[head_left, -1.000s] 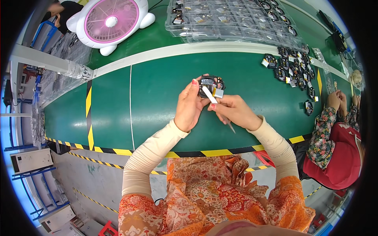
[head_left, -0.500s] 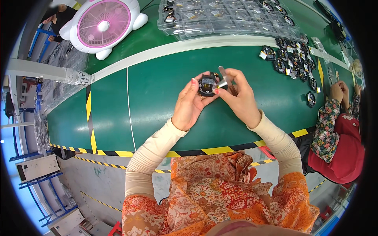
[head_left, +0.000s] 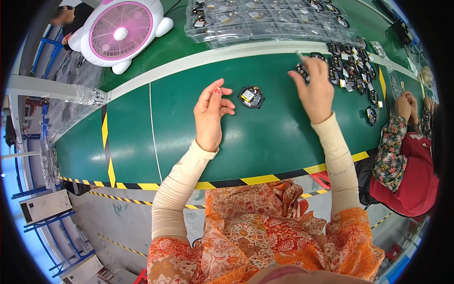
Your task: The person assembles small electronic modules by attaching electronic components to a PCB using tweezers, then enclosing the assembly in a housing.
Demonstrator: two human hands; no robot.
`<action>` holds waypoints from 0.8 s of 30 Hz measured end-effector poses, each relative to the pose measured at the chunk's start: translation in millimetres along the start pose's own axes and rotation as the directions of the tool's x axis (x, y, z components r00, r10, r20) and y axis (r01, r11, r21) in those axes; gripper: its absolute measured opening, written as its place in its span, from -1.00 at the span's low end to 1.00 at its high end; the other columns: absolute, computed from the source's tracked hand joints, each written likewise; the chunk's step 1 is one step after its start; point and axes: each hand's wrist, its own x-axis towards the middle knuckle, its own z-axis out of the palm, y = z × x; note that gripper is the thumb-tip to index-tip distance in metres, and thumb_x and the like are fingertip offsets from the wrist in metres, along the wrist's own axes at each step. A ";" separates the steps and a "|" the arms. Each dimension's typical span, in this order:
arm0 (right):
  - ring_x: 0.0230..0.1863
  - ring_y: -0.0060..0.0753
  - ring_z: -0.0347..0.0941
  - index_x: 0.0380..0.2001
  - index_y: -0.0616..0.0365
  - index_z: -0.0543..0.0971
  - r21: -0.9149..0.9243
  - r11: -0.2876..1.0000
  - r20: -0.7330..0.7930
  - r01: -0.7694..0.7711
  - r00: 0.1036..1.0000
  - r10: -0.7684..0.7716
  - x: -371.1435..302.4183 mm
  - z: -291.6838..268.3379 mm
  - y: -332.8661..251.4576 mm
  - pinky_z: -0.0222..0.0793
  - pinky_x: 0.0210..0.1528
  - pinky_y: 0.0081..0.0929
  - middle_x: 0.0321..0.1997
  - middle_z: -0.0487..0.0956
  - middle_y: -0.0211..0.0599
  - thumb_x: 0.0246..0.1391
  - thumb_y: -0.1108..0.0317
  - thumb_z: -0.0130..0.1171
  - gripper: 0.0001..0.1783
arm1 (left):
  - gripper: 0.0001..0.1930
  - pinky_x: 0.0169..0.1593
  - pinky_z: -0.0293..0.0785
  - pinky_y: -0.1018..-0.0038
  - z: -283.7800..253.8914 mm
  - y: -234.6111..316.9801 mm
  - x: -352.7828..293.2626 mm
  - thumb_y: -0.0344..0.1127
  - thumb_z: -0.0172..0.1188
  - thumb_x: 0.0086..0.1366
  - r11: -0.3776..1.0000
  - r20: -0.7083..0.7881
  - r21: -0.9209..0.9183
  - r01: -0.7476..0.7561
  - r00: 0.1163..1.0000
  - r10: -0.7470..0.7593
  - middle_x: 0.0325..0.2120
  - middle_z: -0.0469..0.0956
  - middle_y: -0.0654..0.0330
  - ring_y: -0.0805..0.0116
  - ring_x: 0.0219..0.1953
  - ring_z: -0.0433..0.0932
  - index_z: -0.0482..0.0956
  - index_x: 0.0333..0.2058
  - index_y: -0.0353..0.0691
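A round black electronic module [head_left: 251, 97] with a yellow-and-white label lies face up on the green table. My left hand [head_left: 211, 114] is just left of it, fingers apart and loosely curled, holding nothing. Farther right, my right hand [head_left: 315, 89] reaches toward a pile of similar modules [head_left: 350, 68]. From its fingers sticks the end of a slim metal tool [head_left: 300, 56], which looks like tweezers. Another black module [head_left: 302, 72] shows between the right thumb and fingers; whether they touch it I cannot tell.
Clear plastic trays [head_left: 265, 26] with modules in their compartments stand beyond a white rail [head_left: 213, 57]. A pink-and-white fan [head_left: 120, 33] is at the far left. One module [head_left: 371, 115] lies apart near a co-worker's hands [head_left: 405, 106] at the right. Striped tape [head_left: 260, 180] marks the near edge.
The module that was between my hands now lies on the table. My left hand has drawn back to the left; my right hand has moved right and away toward the pile with the metal tool.
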 end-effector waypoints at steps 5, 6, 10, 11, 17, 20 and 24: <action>-0.51 -0.36 0.43 -0.22 0.03 0.48 0.212 0.952 0.304 0.222 0.910 -0.280 -30.4 8.0 -48.9 0.37 -0.52 -0.49 -0.35 0.41 -0.33 -0.22 0.11 0.28 -0.55 | -0.73 -0.50 0.30 0.68 3.4 -3.1 -0.1 -0.41 -0.10 0.29 0.999 0.000 0.037 -0.020 1.000 0.021 -0.32 0.43 0.21 0.60 -0.54 0.35 0.37 -0.04 -0.30; -0.58 -0.33 0.41 -0.24 0.03 0.48 0.250 0.933 0.293 0.258 0.899 -0.327 -35.0 15.2 -52.6 0.34 -0.58 -0.45 -0.39 0.41 -0.34 -0.22 0.11 0.27 -0.56 | -0.73 -0.50 0.30 0.68 3.7 -3.2 -0.2 -0.41 -0.10 0.29 0.999 0.001 0.037 -0.020 1.000 0.020 -0.32 0.43 0.21 0.60 -0.54 0.35 0.37 -0.04 -0.30; -0.60 -0.24 0.42 -0.28 0.08 0.47 0.241 0.952 0.343 0.190 0.901 -0.267 -35.5 25.7 -53.8 0.32 -0.60 -0.41 -0.44 0.42 -0.34 -0.20 0.15 0.26 -0.61 | -0.72 -0.51 0.28 0.69 3.5 -5.2 0.9 -0.44 -0.10 0.27 0.999 0.008 0.041 -0.030 1.000 0.030 -0.32 0.42 0.23 0.61 -0.54 0.33 0.37 -0.04 -0.31; -0.60 -0.24 0.42 -0.28 0.08 0.47 0.241 0.951 0.342 0.192 0.901 -0.268 -36.5 25.9 -53.2 0.32 -0.60 -0.41 -0.44 0.42 -0.34 -0.20 0.15 0.26 -0.61 | -0.72 -0.51 0.28 0.69 3.7 -5.8 1.1 -0.46 -0.10 0.27 0.999 0.013 0.045 -0.031 0.999 0.031 -0.32 0.42 0.23 0.62 -0.54 0.32 0.37 -0.05 -0.31; -0.59 -0.23 0.42 -0.33 0.11 0.46 0.198 0.969 0.336 0.145 0.919 -0.206 -37.7 23.2 -53.9 0.33 -0.60 -0.39 -0.46 0.45 -0.32 -0.19 0.20 0.26 -0.66 | -0.72 -0.48 0.29 0.70 4.2 -3.4 0.0 -0.47 -0.10 0.26 0.997 0.013 0.080 -0.014 1.000 0.013 -0.31 0.42 0.24 0.62 -0.53 0.32 0.37 -0.04 -0.31; -0.60 -0.23 0.42 -0.36 0.12 0.47 0.225 0.955 0.311 0.192 0.915 -0.257 -39.0 25.6 -48.9 0.33 -0.60 -0.38 -0.47 0.45 -0.32 -0.19 0.22 0.27 -0.68 | -0.72 -0.47 0.29 0.70 4.7 -2.9 0.2 -0.46 -0.10 0.27 0.996 0.030 0.087 -0.003 1.000 0.001 -0.30 0.42 0.23 0.61 -0.51 0.33 0.37 -0.04 -0.31; -0.61 -0.24 0.41 -0.42 0.14 0.48 0.341 0.921 0.272 0.189 0.918 -0.289 -39.1 25.3 -47.5 0.32 -0.61 -0.39 -0.49 0.44 -0.32 -0.16 0.29 0.24 -0.77 | -0.70 -0.46 0.34 0.68 3.5 0.6 0.5 -0.43 -0.09 0.27 0.986 0.101 0.168 0.010 0.994 -0.028 -0.27 0.42 0.21 0.59 -0.47 0.36 0.34 -0.01 -0.31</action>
